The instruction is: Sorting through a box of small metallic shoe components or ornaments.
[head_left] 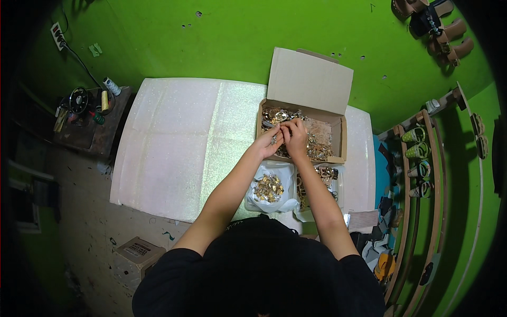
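Note:
Both my hands meet over an open cardboard box (341, 138) filled with small shiny gold and silver metal pieces (319, 150), which look like buckles or shoe ornaments. My left hand (268, 143) is turned partly palm up, its fingers closed near the box's left side; a few small shiny metal pieces (274, 140) show at its palm. Against its fingertips, my right hand (296, 138) is bent in a pinch. What sits between the fingertips is too small to make out. Just below the hands, a white plastic-lined tray (254, 201) holds a heap of gold-coloured pieces (269, 188).
Under my right forearm lies another tray of dark and gold buckle-like pieces (326, 172). A glittery pale cover (169, 142) spreads over the table. Thread spools (111, 86) stand on a side table at left. Wooden racks with shoes (417, 150) line the right wall.

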Demonstrator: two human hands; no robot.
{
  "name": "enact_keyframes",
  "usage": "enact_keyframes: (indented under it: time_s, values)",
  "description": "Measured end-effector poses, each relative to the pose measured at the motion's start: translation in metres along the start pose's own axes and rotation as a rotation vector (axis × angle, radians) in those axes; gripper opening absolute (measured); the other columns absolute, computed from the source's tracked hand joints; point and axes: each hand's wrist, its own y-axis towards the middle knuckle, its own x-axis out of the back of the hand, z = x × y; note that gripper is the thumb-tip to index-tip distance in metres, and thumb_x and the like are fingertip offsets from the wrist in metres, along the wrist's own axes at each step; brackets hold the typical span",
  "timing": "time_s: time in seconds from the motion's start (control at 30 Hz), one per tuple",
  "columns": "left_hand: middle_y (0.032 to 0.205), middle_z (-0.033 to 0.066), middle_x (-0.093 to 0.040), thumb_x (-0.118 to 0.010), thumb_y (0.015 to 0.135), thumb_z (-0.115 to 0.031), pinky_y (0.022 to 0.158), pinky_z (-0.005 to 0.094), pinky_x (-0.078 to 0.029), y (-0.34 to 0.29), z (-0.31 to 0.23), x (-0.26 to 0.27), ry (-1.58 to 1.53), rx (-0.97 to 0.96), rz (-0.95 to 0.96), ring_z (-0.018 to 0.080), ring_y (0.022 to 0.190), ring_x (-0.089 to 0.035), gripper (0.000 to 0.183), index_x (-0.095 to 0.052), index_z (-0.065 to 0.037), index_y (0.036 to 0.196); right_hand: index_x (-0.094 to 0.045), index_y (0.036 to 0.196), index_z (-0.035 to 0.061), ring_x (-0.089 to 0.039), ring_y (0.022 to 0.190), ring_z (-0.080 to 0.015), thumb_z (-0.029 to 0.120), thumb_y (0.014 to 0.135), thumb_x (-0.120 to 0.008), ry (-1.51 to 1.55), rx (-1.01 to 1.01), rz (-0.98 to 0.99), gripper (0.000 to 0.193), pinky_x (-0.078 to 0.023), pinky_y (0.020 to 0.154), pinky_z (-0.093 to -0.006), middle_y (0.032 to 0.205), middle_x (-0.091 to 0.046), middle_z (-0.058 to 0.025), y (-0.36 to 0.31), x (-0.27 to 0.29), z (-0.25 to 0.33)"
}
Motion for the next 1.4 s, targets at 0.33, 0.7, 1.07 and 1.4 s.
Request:
enact_keyframes:
  time_s: [0.33, 0.7, 1.07, 1.4]
  values:
    - [0.091, 0.0051, -0.052, -0.049, 0.084, -0.020, 0.080, 0.0242, -0.047, 0.003, 0.000, 0.002, -0.074, 0.013, -0.034, 0.0124, 0.086, -0.052, 0.019, -0.048, -0.004, 0.096, -0.057, 0.078, 0.0083, -0.051, 0.068, -0.0210, 0.012, 0.067, -0.062, -0.196, 0.300, -0.043, 0.012, -0.037, 0.063, -0.0327, 0.074, -0.051, -0.0044, 0.001, 0.004, 0.003]
    - [0.092, 0.0065, -0.053, -0.051, 0.083, -0.022, 0.079, 0.0256, -0.048, -0.004, -0.003, -0.003, -0.051, 0.027, 0.008, 0.0150, 0.090, -0.054, 0.021, -0.052, -0.005, 0.095, -0.051, 0.078, 0.0012, -0.051, 0.069, -0.0284, 0.007, 0.074, -0.055, 0.039, -0.008, 0.043, 0.008, -0.040, 0.062, -0.0361, 0.076, -0.051, -0.0110, 0.000, 0.007, -0.003]
    - [0.091, 0.0071, -0.053, -0.051, 0.084, -0.020, 0.079, 0.0270, -0.048, -0.007, -0.004, -0.004, -0.052, 0.039, 0.029, 0.0151, 0.088, -0.054, 0.022, -0.049, -0.005, 0.099, -0.057, 0.079, 0.0057, -0.051, 0.073, -0.0264, 0.010, 0.071, -0.058, -0.069, 0.099, 0.115, 0.009, -0.038, 0.066, -0.0358, 0.077, -0.050, -0.0081, 0.006, 0.011, -0.001]
    - [0.085, 0.0027, -0.052, -0.052, 0.083, -0.021, 0.076, 0.0249, -0.048, -0.001, -0.003, 0.002, -0.092, 0.043, -0.012, 0.0114, 0.080, -0.052, 0.019, -0.050, -0.006, 0.095, -0.059, 0.075, 0.0077, -0.050, 0.071, -0.0223, 0.012, 0.066, -0.062, -0.159, 0.203, 0.076, 0.011, -0.036, 0.064, -0.0339, 0.072, -0.050, -0.0051, 0.013, 0.012, 0.009]
